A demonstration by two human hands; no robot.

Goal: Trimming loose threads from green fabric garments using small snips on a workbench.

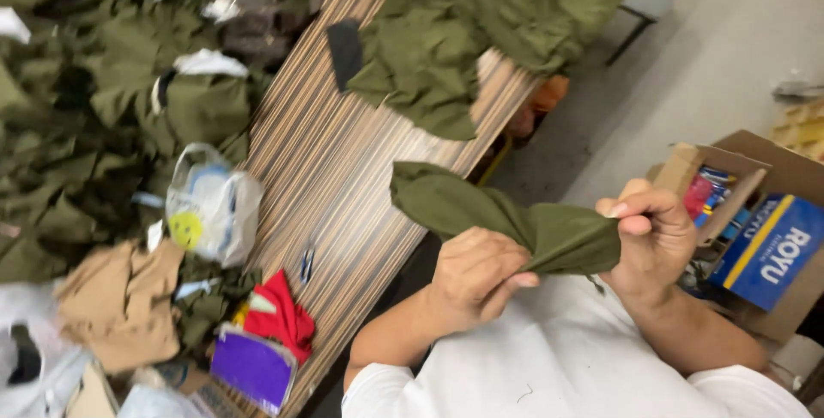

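**Both hands on an olive fabric piece, off the table's near edge**

We see the left hand (475, 279) and right hand (654, 238) holding one olive-green fabric piece (506, 216) up in the air, above the person's white shirt (566, 358) and just off the near edge of the striped wood-grain table (343, 178). Left fingers are curled and pressed together around the cloth's gathered middle; right thumb and forefinger pinch the folded end, other fingers tucked in behind. The free end of the cloth fans out up-left, over the table edge, not touching it as far as we can tell.

On the table: a pile of olive garments (94, 109) along the left side, more olive garments (481, 32) at the far end w/ a small black patch (345, 51) beside them. Near the left edge sit a clear plastic bag (213, 203), tan cloth (120, 298), a red cloth (283, 315) and a purple pouch (253, 366). A blue pen (307, 265) lies on bare wood btw. them and us.

Right of the hands, on the floor side, an open cardboard box (755, 212) holds blue packs.
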